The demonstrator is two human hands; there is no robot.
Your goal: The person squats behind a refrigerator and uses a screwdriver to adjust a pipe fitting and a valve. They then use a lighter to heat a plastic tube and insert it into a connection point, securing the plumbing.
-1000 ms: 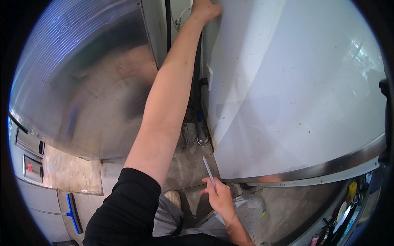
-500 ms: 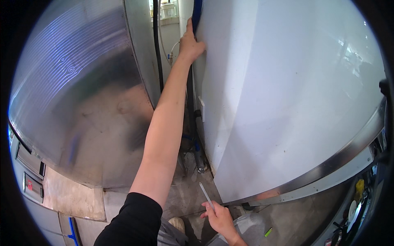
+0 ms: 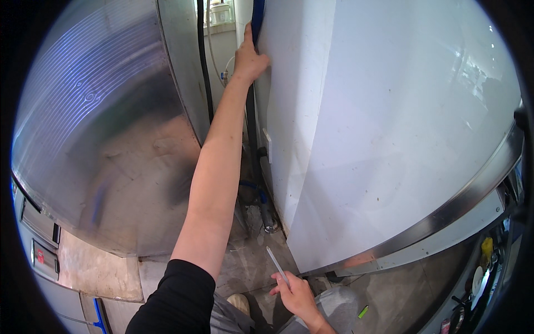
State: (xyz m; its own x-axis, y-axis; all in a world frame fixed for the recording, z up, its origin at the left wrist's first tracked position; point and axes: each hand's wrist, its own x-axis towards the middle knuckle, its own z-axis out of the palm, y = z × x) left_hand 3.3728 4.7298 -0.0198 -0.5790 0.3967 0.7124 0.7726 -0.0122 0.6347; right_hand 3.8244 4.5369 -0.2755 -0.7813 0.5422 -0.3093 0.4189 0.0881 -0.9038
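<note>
My left hand (image 3: pixel 250 60) reaches far forward into the gap between a metal cabinet and a white panel. It is closed on a dark hose (image 3: pixel 257 19), bluish above the hand, with the index finger lying up along it; the other fingertips are hidden. Low in front of my knees, my right hand (image 3: pixel 299 298) grips a thin grey stick-like tool (image 3: pixel 276 263) that points forward and up. Below the left hand a dark pipe (image 3: pixel 256 167) runs down the wall to a metal fitting (image 3: pixel 270 225) at the floor.
The shiny metal cabinet (image 3: pixel 128 183) stands left, the white panel (image 3: pixel 384 150) right, leaving a narrow gap. Another black hose (image 3: pixel 205 61) hangs there by a small blue-handled valve (image 3: pixel 223 75). A green lighter-like object (image 3: pixel 363 312) lies on the tiles; a blue squeegee (image 3: pixel 100 314) is lower left.
The whole scene has slid slightly to the left as the view turned. Both hands keep the same holds.
</note>
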